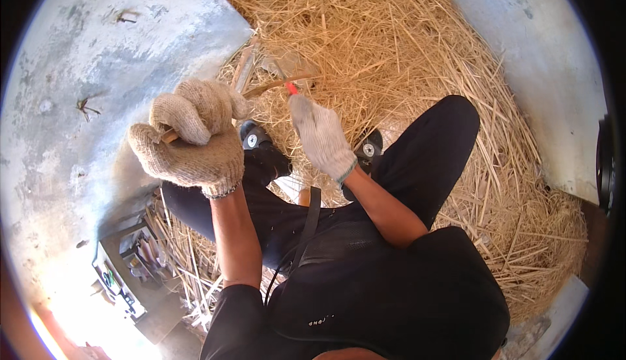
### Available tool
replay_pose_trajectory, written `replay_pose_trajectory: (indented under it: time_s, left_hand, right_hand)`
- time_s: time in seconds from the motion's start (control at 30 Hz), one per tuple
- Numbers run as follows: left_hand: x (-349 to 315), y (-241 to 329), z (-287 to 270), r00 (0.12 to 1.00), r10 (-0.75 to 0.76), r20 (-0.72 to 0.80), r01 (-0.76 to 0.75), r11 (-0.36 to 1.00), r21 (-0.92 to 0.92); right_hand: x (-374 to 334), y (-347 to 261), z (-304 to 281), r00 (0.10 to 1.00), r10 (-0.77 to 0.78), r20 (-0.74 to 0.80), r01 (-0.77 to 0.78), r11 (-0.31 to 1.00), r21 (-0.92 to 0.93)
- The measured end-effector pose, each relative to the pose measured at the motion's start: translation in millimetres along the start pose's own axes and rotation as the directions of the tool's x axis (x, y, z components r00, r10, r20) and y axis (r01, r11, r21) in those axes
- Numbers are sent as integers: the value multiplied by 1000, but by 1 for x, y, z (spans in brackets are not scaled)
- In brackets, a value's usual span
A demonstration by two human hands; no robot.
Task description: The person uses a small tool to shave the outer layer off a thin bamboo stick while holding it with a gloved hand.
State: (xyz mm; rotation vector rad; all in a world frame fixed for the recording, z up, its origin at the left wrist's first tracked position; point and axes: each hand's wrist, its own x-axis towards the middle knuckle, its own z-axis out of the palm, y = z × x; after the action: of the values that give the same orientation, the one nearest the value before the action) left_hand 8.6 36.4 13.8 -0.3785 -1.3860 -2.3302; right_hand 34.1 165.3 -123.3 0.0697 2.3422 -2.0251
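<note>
My left hand [195,132], in a thick knitted glove, is closed in a fist around a thin bamboo strip [264,89]. One end of the strip pokes out between the fingers near the thumb; the other runs right, bending slightly, past my right hand. My right hand [321,135], in a lighter glove, is wrapped around the red handle [291,88] of what looks like a small knife. Its narrow blade [281,70] points up and away, crossing or touching the strip; which of the two I cannot tell. Both hands are raised above my spread knees.
Loose straw-like shavings [365,40] cover the floor ahead and to the right. A pale, scuffed wall [98,53] rises at the left, another [541,66] at the right. My dark shoes [254,137] rest among the shavings. At lower left stands a box-like holder [134,262] with assorted items.
</note>
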Motion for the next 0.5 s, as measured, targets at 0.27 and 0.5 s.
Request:
replay_pose_trajectory:
  time_s: [0.27, 0.5]
  left_hand:
    - [-10, 1, 3, 999, 32, -29, -31, 999, 24]
    - [-19, -5, 18, 999, 23, 40, -23, 1000, -1]
  right_hand:
    - [-5, 13, 18, 997, -58, 58, 66, 984, -165]
    - [44, 107, -23, 867, 499, 2, -467, 812, -350]
